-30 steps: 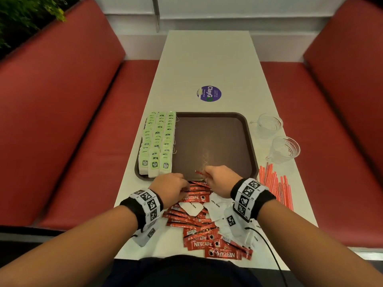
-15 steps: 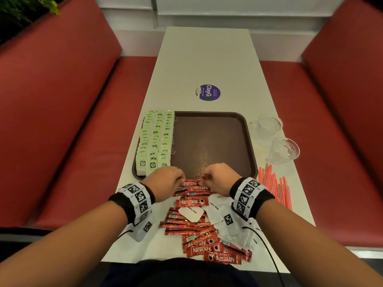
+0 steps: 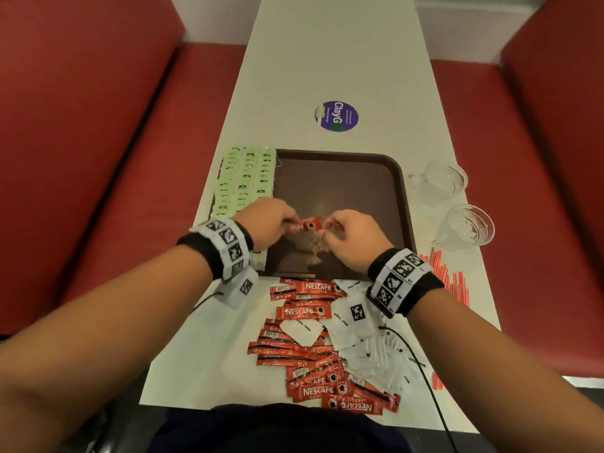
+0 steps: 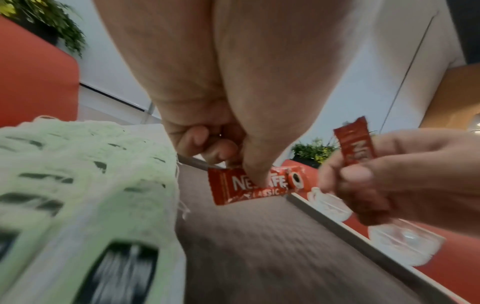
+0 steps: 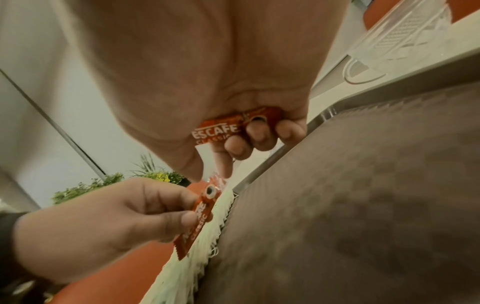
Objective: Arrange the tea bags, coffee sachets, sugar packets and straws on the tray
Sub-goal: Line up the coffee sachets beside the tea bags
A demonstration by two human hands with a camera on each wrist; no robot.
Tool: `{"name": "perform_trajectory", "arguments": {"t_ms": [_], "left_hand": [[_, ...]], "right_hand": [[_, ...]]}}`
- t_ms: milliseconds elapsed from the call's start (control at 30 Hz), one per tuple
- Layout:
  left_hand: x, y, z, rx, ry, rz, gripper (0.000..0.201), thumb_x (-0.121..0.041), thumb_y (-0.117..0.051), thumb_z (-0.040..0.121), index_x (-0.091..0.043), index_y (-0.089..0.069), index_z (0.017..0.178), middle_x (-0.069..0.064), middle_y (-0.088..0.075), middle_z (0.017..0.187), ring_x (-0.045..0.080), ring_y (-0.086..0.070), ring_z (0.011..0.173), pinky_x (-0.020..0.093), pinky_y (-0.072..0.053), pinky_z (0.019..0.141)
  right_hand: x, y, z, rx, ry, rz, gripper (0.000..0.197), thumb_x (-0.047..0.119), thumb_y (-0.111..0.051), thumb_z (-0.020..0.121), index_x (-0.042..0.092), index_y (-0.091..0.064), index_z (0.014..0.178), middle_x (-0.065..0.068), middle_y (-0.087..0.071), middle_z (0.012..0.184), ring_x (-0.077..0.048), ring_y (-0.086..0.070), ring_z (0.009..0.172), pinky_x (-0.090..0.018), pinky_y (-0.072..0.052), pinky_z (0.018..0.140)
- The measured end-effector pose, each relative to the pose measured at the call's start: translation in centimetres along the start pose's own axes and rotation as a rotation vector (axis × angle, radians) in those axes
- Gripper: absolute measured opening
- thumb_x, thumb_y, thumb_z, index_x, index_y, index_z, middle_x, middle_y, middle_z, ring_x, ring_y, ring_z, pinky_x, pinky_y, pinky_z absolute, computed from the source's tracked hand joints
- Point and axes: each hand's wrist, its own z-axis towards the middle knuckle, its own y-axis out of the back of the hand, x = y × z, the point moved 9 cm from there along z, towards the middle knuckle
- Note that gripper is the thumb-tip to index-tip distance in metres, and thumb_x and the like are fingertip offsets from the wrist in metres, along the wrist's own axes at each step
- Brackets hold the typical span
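Over the brown tray [image 3: 403,191], my left hand [image 3: 268,223] pinches one red coffee sachet [image 3: 307,223] and my right hand [image 3: 351,238] curls round a second sachet [image 5: 233,127], both held clear of the tray floor. I judge each should go down flat and parallel, just beside the tea bags [image 3: 243,181], without nudging those rows.
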Motion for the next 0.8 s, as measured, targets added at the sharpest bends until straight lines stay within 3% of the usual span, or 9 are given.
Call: {"name": "perform_trajectory", "arguments": {"t_ms": [133, 233, 433, 667, 800], "left_hand": [[2.8, 2.2, 5.8, -0.077, 0.131, -0.016, 0.016, -0.018, -0.063, 0.095, -0.020, -0.070, 0.110, -0.002, -0.068, 0.103, 0.014, -0.061, 0.091, 0.029, -0.049, 0.086], [3.9, 3.4, 10.4, -0.058, 0.157, 0.058, 0.013, -0.016, -0.070, 0.090, -0.020, -0.072, 0.102, 0.002, -0.071, 0.109, 0.022, -0.065, 0.099, 0.035, -0.052, 0.092], [5.9, 4.6, 15.6, -0.101, 0.215, 0.070, 0.014, -0.023, -0.074, 0.087, -0.022, -0.076, 0.101, 0.000, -0.072, 0.107, 0.020, -0.064, 0.095, 0.027, -0.046, 0.080], [6.1, 4.4, 16.9, -0.080, 0.214, 0.160, 0.014, -0.027, -0.076, 0.086, -0.021, -0.078, 0.098, 0.001, -0.073, 0.104, 0.023, -0.065, 0.100, 0.035, -0.053, 0.089], [6.2, 4.5, 17.2, -0.070, 0.220, 0.181, 0.011, -0.022, -0.073, 0.087, -0.022, -0.079, 0.097, 0.002, -0.073, 0.103, 0.024, -0.065, 0.095, 0.031, -0.051, 0.082]], "right_hand": [[-1.7, 0.9, 1.4, -0.041, -0.073, 0.044, 0.021, 0.038, -0.057, 0.096, 0.020, -0.063, 0.086, 0.002, -0.059, 0.082, -0.017, -0.057, 0.076, -0.029, -0.036, 0.066], [-2.3, 1.3, 2.3, -0.041, -0.104, 0.093, 0.027, 0.036, -0.053, 0.098, 0.018, -0.063, 0.080, 0.006, -0.059, 0.072, -0.011, -0.057, 0.068, -0.029, -0.037, 0.061], [-2.2, 1.1, 3.9, 0.031, -0.119, 0.109, 0.033, 0.034, -0.045, 0.101, 0.012, -0.067, 0.090, -0.001, -0.063, 0.079, -0.015, -0.059, 0.075, -0.032, -0.043, 0.069], [-2.3, 2.0, 4.2, 0.025, -0.112, 0.163, 0.042, 0.020, -0.033, 0.103, -0.008, -0.064, 0.101, -0.025, -0.064, 0.098, -0.037, -0.059, 0.090, -0.048, -0.047, 0.085], [-2.8, 2.1, 5.1, 0.027, -0.133, 0.115, 0.034, 0.016, -0.037, 0.101, 0.003, -0.068, 0.106, -0.013, -0.067, 0.099, -0.026, -0.060, 0.090, -0.036, -0.048, 0.082]]}}
